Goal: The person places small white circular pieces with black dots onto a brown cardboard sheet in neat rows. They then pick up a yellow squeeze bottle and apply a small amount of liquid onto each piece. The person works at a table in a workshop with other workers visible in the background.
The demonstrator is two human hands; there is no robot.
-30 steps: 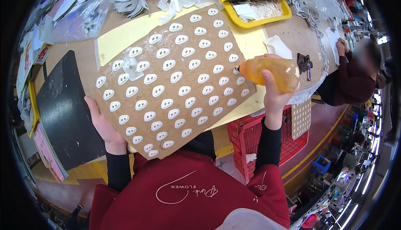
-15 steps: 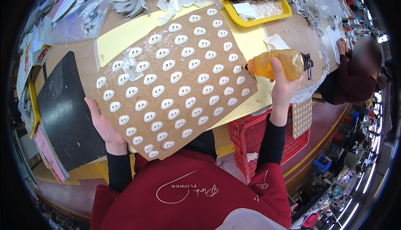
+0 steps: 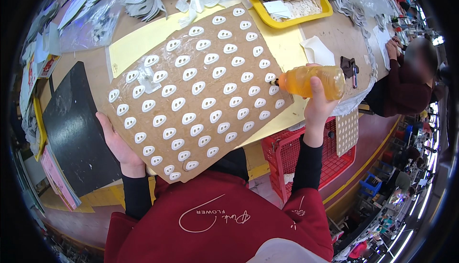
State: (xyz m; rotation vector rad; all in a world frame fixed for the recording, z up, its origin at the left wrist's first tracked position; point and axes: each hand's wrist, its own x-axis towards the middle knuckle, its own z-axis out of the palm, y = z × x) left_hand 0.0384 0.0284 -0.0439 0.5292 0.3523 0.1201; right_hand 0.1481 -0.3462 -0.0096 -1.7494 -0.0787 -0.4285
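A brown cardboard sheet (image 3: 158,155) lies tilted in front of me, carrying rows of white rounded-triangular pieces, each with two small holes. My left hand (image 3: 123,144) grips the sheet's near left edge, its fingers partly hidden beneath. In my right hand (image 3: 319,104) is a squeeze bottle (image 3: 313,82) of amber liquid, held nearly level with its orange cap pointing left. The dark nozzle is over the sheet's right edge, at the white pieces there; whether it touches one I cannot tell. Pale yellow paper (image 3: 125,48) shows under the sheet.
A yellow tray (image 3: 287,24) of whitish pieces stands at the far side. Grey cut parts (image 3: 148,5) and a black board (image 3: 79,134) are to the left. A red basket (image 3: 275,165) sits below the table at right. Another person (image 3: 406,81) works at far right.
My right hand and the bottle have moved slightly nearer, the nozzle passing to the left over the sheet's edge. The sheet's far side has shifted a little left; my left hand stays put.
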